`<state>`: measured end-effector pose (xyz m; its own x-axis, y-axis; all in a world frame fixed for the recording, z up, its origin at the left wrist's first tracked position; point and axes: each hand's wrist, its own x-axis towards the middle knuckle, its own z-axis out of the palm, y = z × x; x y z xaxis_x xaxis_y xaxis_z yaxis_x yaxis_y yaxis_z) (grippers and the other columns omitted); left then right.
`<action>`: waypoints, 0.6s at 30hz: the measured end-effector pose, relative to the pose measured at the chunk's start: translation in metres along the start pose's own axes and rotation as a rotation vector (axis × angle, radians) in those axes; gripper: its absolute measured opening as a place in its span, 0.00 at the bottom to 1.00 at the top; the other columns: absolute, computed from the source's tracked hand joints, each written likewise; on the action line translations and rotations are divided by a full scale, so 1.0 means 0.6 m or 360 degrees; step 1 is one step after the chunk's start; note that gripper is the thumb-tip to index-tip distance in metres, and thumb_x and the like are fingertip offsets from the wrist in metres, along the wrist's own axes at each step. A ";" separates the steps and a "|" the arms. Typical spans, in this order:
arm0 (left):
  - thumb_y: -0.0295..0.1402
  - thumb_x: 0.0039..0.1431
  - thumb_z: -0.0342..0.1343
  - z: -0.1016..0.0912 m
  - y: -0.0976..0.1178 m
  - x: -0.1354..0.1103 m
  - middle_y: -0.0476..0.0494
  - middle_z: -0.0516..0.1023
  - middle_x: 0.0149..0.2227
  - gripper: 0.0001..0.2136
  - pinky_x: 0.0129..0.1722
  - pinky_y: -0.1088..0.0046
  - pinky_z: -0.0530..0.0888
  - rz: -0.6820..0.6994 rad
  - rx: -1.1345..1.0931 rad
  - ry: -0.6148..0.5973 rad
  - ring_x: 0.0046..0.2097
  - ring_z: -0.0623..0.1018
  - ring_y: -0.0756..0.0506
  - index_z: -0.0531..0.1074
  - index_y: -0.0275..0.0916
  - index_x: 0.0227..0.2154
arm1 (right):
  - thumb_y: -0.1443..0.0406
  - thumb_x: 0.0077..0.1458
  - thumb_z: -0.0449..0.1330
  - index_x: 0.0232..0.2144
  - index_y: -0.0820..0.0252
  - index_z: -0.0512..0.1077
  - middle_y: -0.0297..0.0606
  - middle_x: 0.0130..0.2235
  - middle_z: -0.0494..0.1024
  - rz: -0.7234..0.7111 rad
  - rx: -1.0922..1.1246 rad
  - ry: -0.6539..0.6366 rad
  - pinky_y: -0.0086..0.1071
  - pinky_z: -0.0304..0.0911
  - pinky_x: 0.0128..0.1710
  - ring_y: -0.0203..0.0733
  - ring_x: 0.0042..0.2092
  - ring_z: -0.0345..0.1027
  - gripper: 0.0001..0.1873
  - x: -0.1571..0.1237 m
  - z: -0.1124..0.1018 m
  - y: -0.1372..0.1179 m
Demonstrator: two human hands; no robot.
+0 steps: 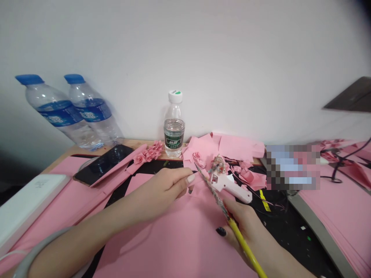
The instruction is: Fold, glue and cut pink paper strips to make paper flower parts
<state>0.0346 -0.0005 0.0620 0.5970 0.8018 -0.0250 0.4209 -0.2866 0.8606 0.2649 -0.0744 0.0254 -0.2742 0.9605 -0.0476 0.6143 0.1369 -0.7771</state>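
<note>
My left hand [165,185] reaches in over a large pink paper sheet [162,239]. Its thumb and fingers are pinched on a small piece of pink paper [198,180]. My right hand [246,224] is closed around a long, thin tool [242,241] with a yellow handle and a crusted, pointed blade. The blade's tip comes close to the piece in my left hand; I cannot tell whether they touch. Just behind the blade lies a white glue gun [232,187] with a crusted nozzle. Most of my right fingers are hidden behind the tool.
Pink paper scraps [237,146] lie along the wall beside a small water bottle [174,129]. Folded paper roses [147,152], a black phone [104,164] and a white box-like device [31,200] lie left. Two large bottles [89,112] lean there. Stacked pink paper [339,204] lies right.
</note>
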 end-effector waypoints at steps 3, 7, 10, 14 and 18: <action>0.33 0.68 0.42 0.000 0.001 0.001 0.54 0.59 0.24 0.15 0.27 0.73 0.57 -0.0028 -0.0019 0.0002 0.27 0.59 0.50 0.56 0.40 0.23 | 0.45 0.54 0.57 0.26 0.56 0.63 0.31 0.23 0.61 0.0052 0.0043 -0.0057 0.31 0.53 0.23 0.38 0.26 0.52 0.22 0.001 -0.001 -0.003; 0.31 0.67 0.42 0.000 0.006 -0.001 0.54 0.59 0.25 0.14 0.27 0.73 0.57 -0.0087 0.0009 0.0000 0.27 0.60 0.50 0.56 0.40 0.24 | 0.41 0.53 0.54 0.24 0.56 0.58 0.29 0.23 0.56 0.0094 0.0078 -0.0124 0.30 0.45 0.21 0.36 0.26 0.46 0.27 0.001 0.002 0.001; 0.32 0.67 0.41 -0.001 0.008 -0.001 0.55 0.59 0.25 0.14 0.27 0.73 0.57 -0.0122 0.0017 -0.0009 0.27 0.60 0.50 0.56 0.40 0.24 | 0.37 0.52 0.51 0.23 0.55 0.54 0.28 0.23 0.54 0.0135 0.0097 -0.0157 0.30 0.41 0.21 0.35 0.26 0.42 0.30 0.000 0.007 0.010; 0.32 0.67 0.41 -0.002 0.008 0.000 0.54 0.58 0.24 0.14 0.27 0.73 0.57 -0.0127 0.0008 -0.0006 0.27 0.59 0.50 0.54 0.41 0.23 | 0.34 0.51 0.48 0.23 0.55 0.53 0.27 0.23 0.52 0.0153 0.0111 -0.0148 0.30 0.38 0.22 0.34 0.26 0.41 0.32 -0.001 0.010 0.017; 0.31 0.67 0.40 -0.001 0.009 -0.001 0.54 0.58 0.24 0.14 0.26 0.72 0.56 -0.0129 0.0002 -0.0005 0.27 0.59 0.49 0.53 0.41 0.22 | 0.35 0.53 0.48 0.22 0.56 0.53 0.27 0.23 0.51 0.0100 0.0045 -0.0139 0.31 0.38 0.23 0.34 0.26 0.41 0.32 -0.003 0.006 0.017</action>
<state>0.0362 -0.0021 0.0670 0.5632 0.8207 -0.0962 0.4689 -0.2215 0.8550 0.2688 -0.0756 0.0154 -0.2999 0.9420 -0.1506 0.6113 0.0686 -0.7884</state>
